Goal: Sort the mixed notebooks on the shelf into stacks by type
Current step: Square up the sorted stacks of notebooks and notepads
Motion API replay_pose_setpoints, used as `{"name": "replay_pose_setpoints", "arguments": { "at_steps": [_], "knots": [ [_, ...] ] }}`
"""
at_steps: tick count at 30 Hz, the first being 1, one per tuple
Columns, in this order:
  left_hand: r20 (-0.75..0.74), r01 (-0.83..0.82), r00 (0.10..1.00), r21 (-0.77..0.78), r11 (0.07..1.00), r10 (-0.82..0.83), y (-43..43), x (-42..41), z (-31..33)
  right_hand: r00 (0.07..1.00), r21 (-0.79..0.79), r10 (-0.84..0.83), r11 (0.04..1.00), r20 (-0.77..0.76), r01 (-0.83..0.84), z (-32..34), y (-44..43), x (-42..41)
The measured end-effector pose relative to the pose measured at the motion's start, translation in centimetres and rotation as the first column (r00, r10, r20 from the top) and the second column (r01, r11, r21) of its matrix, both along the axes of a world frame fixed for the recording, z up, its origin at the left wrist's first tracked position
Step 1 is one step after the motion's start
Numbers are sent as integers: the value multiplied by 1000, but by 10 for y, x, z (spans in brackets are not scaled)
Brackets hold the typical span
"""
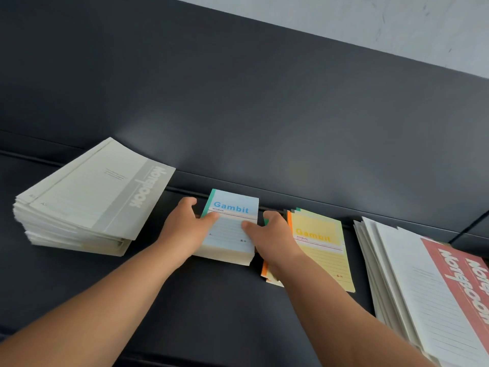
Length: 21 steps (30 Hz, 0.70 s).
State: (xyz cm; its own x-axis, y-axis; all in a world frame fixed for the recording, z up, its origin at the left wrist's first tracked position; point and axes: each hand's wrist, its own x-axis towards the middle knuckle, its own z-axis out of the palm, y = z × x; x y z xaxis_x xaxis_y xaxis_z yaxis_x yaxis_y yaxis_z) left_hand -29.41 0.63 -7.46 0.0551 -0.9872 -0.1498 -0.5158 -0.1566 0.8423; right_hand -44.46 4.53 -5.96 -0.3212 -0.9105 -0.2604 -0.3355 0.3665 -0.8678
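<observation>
both hands (185,229) (272,234) grip the blue gambit stack (230,234) on the dark shelf (211,300).

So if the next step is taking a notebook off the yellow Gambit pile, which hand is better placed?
The right hand, probably. It sits between the blue Gambit stack and the yellow Gambit pile, right beside that pile's orange-edged side. The left hand is on the blue stack's far side and would have to cross over.

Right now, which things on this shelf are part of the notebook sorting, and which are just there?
Part of the job:
- blue Gambit stack, gripped by left hand and right hand
- yellow Gambit stack, with orange and green edges showing beneath
- grey Notebook stack
- red Notebook pile, fanned loosely

Just there:
- dark shelf
- back panel
</observation>
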Motion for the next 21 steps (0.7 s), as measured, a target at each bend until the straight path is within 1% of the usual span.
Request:
{"name": "replay_pose_setpoints", "arguments": {
  "at_steps": [2, 5, 8, 10, 12, 14, 16, 17, 19, 21],
  "knots": [
    [67, 8, 998, 10, 1000, -9, -1, -3, 0, 999, 20, 13, 1000, -42, -13, -1, -3, -1],
    [158, 10, 987, 9, 1000, -11, 1, -7, 1, 998, 49, 25, 999, -55, -23, 0, -4, 1],
    [159, 1, 987, 40, 999, -8, 1, -7, 3, 998, 69, 55, 996, -43, -52, 3, -1, -1],
    [163, -6, 987, 30, 1000, 1, 4, -7, 8, 997, 36, 75, 997, -27, -74, 9, 2, -6],
    [223, -3, 975, -79, 997, 20, 9, -10, 17, 997, 5, 67, 998, -38, -66, 17, 8, -14],
    [250, 32, 968, -246, 969, 31, 20, -20, 29, 998, -51, 29, 998, -61, -33, 26, 17, -25],
    [238, 115, 971, -349, 930, -31, 34, -35, 42, 997, -121, 28, 992, -69, -36, 31, 24, -43],
    [238, 168, 968, -364, 916, -83, 41, -45, 46, 997, -151, 7, 988, -80, -19, 33, 30, -52],
    [245, 268, 950, -336, 903, -191, 54, -64, 48, 990, -165, -32, 986, -139, 9, 33, 43, -71],
    [267, 357, 920, -268, 895, -287, 65, -81, 46, 965, -159, -78, 987, -250, 39, 29, 55, -88]
  ]
}}
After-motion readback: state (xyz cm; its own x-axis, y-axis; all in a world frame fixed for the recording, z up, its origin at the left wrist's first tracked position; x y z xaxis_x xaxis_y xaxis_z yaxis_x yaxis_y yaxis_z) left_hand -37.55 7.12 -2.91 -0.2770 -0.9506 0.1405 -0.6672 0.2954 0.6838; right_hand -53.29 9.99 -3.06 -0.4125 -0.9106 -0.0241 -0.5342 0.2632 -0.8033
